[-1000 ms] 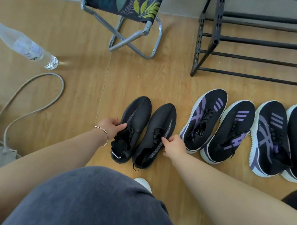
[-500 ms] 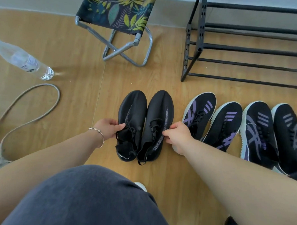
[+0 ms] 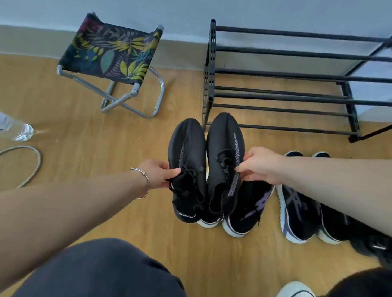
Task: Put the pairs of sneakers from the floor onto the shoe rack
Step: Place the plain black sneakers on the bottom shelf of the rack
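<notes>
Mid-frame, left hand [image 3: 157, 173] and right hand [image 3: 260, 165] each pinching one black sneaker [image 3: 187, 168], hiding purple-striped sneakers [image 3: 250, 205] behind.

Black sneakers lifted, purple-striped pairs on the floor

The black knit pair [image 3: 206, 168] hung side by side, toes toward the black barred shoe rack [image 3: 282, 75]; purple-striped sneakers [image 3: 299, 214] lay in a row beneath.

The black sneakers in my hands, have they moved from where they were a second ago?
Yes. The black sneakers have come up off the floor and forward: their toes now overlap the shoe rack, and they cover the purple-striped sneakers still lying there.
</notes>
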A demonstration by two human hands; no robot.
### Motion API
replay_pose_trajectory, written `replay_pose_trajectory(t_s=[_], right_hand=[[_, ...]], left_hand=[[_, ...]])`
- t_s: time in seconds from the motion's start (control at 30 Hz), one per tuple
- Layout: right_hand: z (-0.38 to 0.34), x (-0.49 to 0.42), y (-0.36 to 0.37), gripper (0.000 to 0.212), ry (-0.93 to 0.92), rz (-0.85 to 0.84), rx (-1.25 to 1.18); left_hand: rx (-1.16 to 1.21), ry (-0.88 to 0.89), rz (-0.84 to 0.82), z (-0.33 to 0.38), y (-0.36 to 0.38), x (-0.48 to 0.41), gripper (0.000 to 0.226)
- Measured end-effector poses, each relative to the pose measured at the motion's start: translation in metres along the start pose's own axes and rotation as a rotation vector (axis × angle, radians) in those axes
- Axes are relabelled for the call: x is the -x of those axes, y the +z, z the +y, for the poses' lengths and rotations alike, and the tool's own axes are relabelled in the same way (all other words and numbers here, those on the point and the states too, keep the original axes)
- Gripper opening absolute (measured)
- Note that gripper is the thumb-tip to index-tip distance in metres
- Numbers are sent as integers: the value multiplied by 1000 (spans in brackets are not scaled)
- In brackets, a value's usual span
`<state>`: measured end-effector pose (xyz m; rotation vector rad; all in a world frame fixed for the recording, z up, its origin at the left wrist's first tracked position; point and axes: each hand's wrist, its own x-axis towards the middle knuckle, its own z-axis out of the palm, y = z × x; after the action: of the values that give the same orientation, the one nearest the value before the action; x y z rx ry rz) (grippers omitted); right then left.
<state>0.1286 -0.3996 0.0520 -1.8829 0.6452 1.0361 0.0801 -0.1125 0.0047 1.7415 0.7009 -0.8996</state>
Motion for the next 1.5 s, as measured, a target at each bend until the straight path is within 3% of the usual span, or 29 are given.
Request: replay_pose_trajectory(t_s=[0.27, 0.5, 0.73, 1.0, 1.23, 1.5], right_hand=[[46, 5, -65, 15, 18, -25, -70], [84, -3, -79, 29, -55, 33, -294], [102, -33, -93, 32, -113, 92, -335], [78, -44, -125, 34, -140, -38, -427], [63, -45, -172, 33, -184, -8, -431], [57, -49, -192, 36, -171, 111, -463]], left_hand=[[-141, -28, -27, 40, 59, -10, 48], [-277, -43, 58, 70, 90, -4, 37], [-324, -36, 107, 79, 99, -20, 36], [-18, -55, 62, 104, 109, -9, 40], [236, -24, 163, 138, 155, 11, 16], [279, 8, 258, 160, 181, 1, 18]])
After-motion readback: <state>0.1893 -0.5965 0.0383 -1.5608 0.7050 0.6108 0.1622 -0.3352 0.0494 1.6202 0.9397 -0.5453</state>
